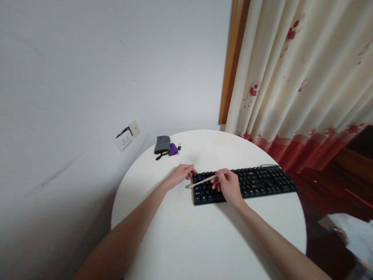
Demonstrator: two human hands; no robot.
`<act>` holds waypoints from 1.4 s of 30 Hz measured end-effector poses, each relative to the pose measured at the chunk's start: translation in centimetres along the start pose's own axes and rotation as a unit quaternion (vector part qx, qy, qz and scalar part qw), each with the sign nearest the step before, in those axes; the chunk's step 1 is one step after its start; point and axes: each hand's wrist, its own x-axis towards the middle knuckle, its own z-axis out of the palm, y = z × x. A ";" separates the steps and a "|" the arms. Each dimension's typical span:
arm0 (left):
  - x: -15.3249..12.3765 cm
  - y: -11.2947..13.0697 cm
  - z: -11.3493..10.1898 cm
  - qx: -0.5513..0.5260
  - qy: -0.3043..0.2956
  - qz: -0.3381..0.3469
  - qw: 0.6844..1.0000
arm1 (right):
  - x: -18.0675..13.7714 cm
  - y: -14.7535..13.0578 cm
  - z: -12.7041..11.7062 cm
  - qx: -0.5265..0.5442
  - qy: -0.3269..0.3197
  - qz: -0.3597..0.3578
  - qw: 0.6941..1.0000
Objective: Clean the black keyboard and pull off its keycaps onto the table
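A black keyboard (pixel 256 182) lies across the right half of a round white table (pixel 180 233). My right hand (pixel 229 186) rests over the keyboard's left part, fingers pinched around a thin pale stick (pixel 204 180) that slants down to the left, its tip near the keyboard's left edge. My left hand (pixel 182 174) lies on the table at the keyboard's upper left corner, fingers curled and touching that corner; I cannot make out anything in it.
A small grey pouch (pixel 162 144) with purple cloth (pixel 173 149) and a tiny dark item sits at the table's far edge. A wall socket (pixel 126 137) is on the white wall. Floral curtains (pixel 291 77) hang on the right above a dark red floor.
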 end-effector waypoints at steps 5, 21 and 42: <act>-0.2 0.2 0.0 0.003 0.003 0.005 1.000 | -0.2 0.2 0.0 -0.019 -0.009 -0.003 1.000; 0.0 -0.2 0.0 0.000 0.003 0.001 1.000 | 0.7 1.1 -1.3 -0.059 0.031 0.015 0.998; -0.2 -0.2 -0.2 -0.007 -0.004 0.010 1.000 | 0.7 -0.7 -3.3 -0.219 0.072 -0.053 0.972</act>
